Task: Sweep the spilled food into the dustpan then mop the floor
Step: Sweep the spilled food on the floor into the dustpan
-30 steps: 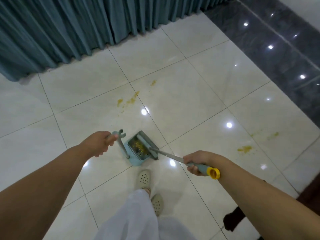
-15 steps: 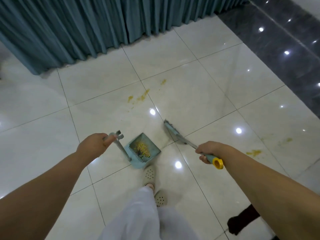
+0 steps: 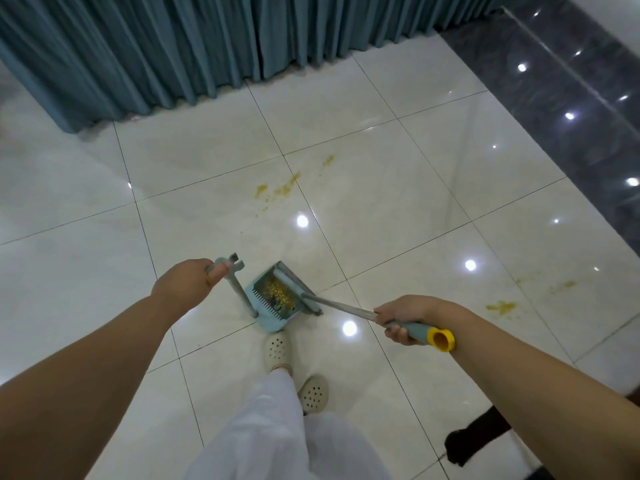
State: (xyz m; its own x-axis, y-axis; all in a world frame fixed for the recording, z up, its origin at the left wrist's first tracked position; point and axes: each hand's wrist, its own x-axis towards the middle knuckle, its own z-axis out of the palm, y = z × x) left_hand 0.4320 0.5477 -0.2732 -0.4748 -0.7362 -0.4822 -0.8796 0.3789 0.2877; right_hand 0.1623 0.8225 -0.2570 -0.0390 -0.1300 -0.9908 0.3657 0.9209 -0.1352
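Observation:
A light blue dustpan (image 3: 268,318) stands on the white tile floor just ahead of my feet, with yellow food crumbs inside. My left hand (image 3: 187,284) grips the top of its upright grey handle (image 3: 239,292). My right hand (image 3: 403,318) grips the broom (image 3: 341,310) near its teal and yellow handle end. The broom head lies across the dustpan's right side. Yellow food smears (image 3: 280,188) lie on the tiles further ahead. A second patch of smears (image 3: 502,306) lies on the right.
Teal curtains (image 3: 207,46) hang along the far edge of the floor. A dark polished strip (image 3: 568,109) runs along the right side. A dark object (image 3: 478,438) sits at the lower right. My cream clogs (image 3: 277,351) stand behind the dustpan.
The broom head has swung back from the floor ahead to the dustpan's right edge. My right hand moved slightly right. The view shifted towards the curtains.

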